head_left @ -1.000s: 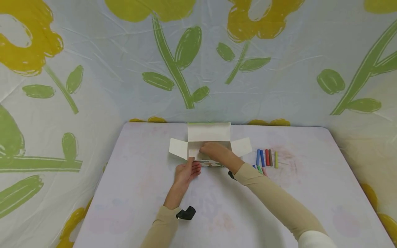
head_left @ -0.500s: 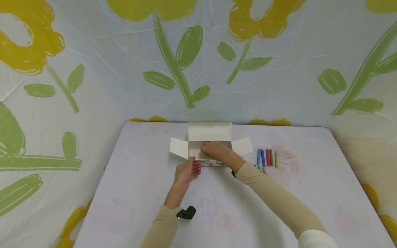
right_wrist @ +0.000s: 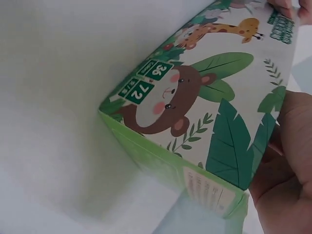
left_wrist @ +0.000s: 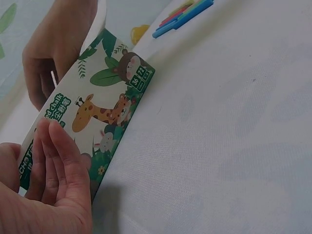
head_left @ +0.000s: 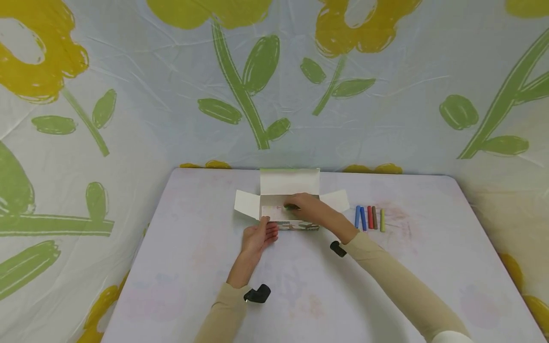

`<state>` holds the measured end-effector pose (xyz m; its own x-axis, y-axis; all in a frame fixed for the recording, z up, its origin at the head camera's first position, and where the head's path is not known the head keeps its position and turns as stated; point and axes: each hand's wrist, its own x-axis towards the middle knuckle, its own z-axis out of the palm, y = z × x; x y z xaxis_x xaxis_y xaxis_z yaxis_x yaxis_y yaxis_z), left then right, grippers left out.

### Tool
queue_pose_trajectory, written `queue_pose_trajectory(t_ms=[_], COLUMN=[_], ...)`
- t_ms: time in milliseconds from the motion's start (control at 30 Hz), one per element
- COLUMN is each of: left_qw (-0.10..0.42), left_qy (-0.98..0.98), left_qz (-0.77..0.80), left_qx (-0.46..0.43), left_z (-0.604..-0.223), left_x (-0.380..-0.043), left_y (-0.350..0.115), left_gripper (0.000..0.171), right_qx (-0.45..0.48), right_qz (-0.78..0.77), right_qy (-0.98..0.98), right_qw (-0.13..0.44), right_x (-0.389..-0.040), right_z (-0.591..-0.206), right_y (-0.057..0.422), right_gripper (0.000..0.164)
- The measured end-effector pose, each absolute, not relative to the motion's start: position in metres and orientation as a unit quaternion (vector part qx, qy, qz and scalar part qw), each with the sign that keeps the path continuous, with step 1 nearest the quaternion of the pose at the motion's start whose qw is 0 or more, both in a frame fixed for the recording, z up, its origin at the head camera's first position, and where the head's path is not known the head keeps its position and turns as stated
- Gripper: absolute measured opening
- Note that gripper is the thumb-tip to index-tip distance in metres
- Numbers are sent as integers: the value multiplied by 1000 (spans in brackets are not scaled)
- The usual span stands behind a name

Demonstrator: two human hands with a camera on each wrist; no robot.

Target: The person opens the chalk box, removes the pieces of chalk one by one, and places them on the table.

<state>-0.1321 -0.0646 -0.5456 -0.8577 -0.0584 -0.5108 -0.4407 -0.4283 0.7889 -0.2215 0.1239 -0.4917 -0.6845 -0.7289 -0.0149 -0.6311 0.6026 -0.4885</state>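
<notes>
An open cardboard chalk box stands near the far edge of the table, its flaps spread outward. Animals and leaves are printed on its front. My left hand holds the front wall at the left end, thumb at the rim and fingers extended against the printed face. Over the opening, my right hand pinches a green chalk stick, mostly covered by the fingers. In the right wrist view, the right hand is partly hidden behind the box's upper edge.
Right of the box lie several chalk sticks in a loose row: blue, red, brown and yellow-green. A flower-printed cloth hangs just behind the table.
My right hand has risen from inside the box and drawn back slightly to the right; green now shows at its fingertips. The left hand and box have stayed in place.
</notes>
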Motion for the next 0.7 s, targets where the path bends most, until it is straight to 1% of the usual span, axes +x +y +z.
queue_pose_trajectory(t_ms=[100, 300, 567, 700], left_qw=[119, 116, 113, 114], left_qy=[520, 520, 522, 521], left_qz=[812, 814, 812, 813], left_qx=[-237, -232, -233, -234], left_z=[-545, -544, -547, -548], left_x=[-132, -132, -135, -137], left_y=[-65, -64, -63, -62], left_gripper=[33, 35, 33, 32], right_qx=[-370, -321, -262, -238], right_qz=[-297, -383, -440, -458], right_qy=[876, 863, 858, 856], right_qw=[91, 70, 35, 32], right_x=[-219, -219, -222, -223], right_z=[-490, -489, -483, -478], right_y=[134, 150, 173, 185], right_gripper=[22, 24, 27, 28])
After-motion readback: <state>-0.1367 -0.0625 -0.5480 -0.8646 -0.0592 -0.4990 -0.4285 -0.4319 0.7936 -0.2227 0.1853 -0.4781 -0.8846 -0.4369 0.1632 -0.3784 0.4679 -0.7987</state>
